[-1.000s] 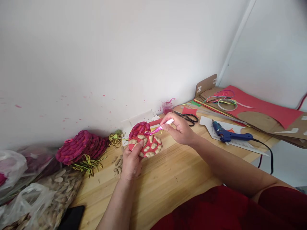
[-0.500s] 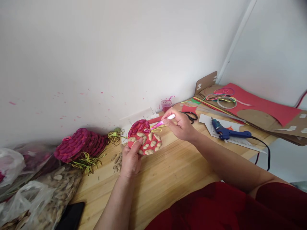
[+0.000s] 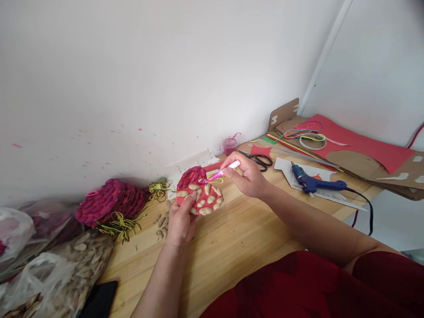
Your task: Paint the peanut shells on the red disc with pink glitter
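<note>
My left hand [image 3: 182,218] grips a round red disc [image 3: 211,205] by its lower left edge, thumb on top. Peanut shells cover the disc; those along its upper left are painted magenta, the others are bare tan. A yellow cord loop sticks out at its upper right. Between the fingertips of my right hand [image 3: 247,174] is a slim paintbrush [image 3: 227,171] with a white end and a magenta-stained front. Its tip touches a shell near the disc's top right edge.
Left of the disc stand a stack of magenta discs [image 3: 106,201], loose peanuts [image 3: 162,225] and a plastic bag of peanuts [image 3: 82,260]. A paint cup [image 3: 229,145] is by the wall. To the right lie scissors [image 3: 260,160], a blue glue gun [image 3: 314,182] and cardboard sheets [image 3: 351,163].
My right hand and the paintbrush have shifted slightly left and down, bringing the tip onto the shell at the top right. The left hand and disc stay almost still.
</note>
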A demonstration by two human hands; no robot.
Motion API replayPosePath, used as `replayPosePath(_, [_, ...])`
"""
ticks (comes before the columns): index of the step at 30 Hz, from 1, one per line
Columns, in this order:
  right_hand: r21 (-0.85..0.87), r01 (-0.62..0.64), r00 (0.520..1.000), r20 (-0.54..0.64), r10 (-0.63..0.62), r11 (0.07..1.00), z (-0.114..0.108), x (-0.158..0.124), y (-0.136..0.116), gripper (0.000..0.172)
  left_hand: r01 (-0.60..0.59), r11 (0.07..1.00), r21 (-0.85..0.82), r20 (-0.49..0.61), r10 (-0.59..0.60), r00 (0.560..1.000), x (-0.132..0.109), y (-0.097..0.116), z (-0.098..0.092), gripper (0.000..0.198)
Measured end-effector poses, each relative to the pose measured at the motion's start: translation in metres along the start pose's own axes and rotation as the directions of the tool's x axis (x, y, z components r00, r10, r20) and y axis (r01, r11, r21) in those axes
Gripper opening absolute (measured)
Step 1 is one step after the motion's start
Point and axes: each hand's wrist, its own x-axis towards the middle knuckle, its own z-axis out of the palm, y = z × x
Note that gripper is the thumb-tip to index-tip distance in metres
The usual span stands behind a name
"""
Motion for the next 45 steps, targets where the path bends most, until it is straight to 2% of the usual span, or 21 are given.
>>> replayPosePath(5, [-0.067, 0.027, 1.000, -0.002, -0.028, 0.997, -0.0010, 0.0013, -0.0009, 0.020, -0.015, 1.000, -0.011, -0.010, 0.015, 1.000, 0.0006, -0.0006, -0.0001, 0.032])
replayPosePath(9, [-0.032, 0.040, 0.999, 0.006, -0.040, 0.999, -0.0006, 0.0010, -0.0028, 0.018, -0.015, 1.000, -0.010, -0.014, 0.015, 1.000, 0.0004, -0.0006, 0.0002, 0.032])
replayPosePath(15, [-0.098, 0.057, 0.998, 0.020, -0.055, 0.994, 0.0006, 0.0008, -0.0059, 0.018, -0.023, 1.000, 0.012, -0.010, 0.023, 1.000, 0.0010, -0.0015, -0.0002, 0.032])
replayPosePath(27, [-0.115, 0.069, 0.998, 0.002, -0.070, 0.991, -0.0012, 0.0006, -0.0046, 0.016, -0.029, 0.999, 0.026, 0.007, 0.029, 1.000, 0.0002, -0.0021, -0.0003, 0.033])
replayPosePath(31, [-0.109, 0.116, 0.993, 0.021, -0.115, 0.987, 0.0016, -0.0003, -0.0060, 0.013, -0.042, 0.996, 0.077, 0.027, 0.040, 0.999, -0.0003, -0.0036, -0.0003, 0.031])
replayPosePath(34, [-0.175, 0.152, 0.988, 0.012, -0.153, 0.973, 0.0032, -0.0010, -0.0066, 0.010, -0.050, 0.995, 0.086, 0.021, 0.048, 0.999, -0.0008, -0.0044, -0.0005, 0.031])
replayPosePath(45, [-0.215, 0.153, 0.988, 0.019, -0.152, 0.965, 0.0015, -0.0010, -0.0069, 0.012, -0.036, 0.994, 0.099, 0.029, 0.033, 0.999, -0.0010, -0.0047, -0.0004, 0.036])
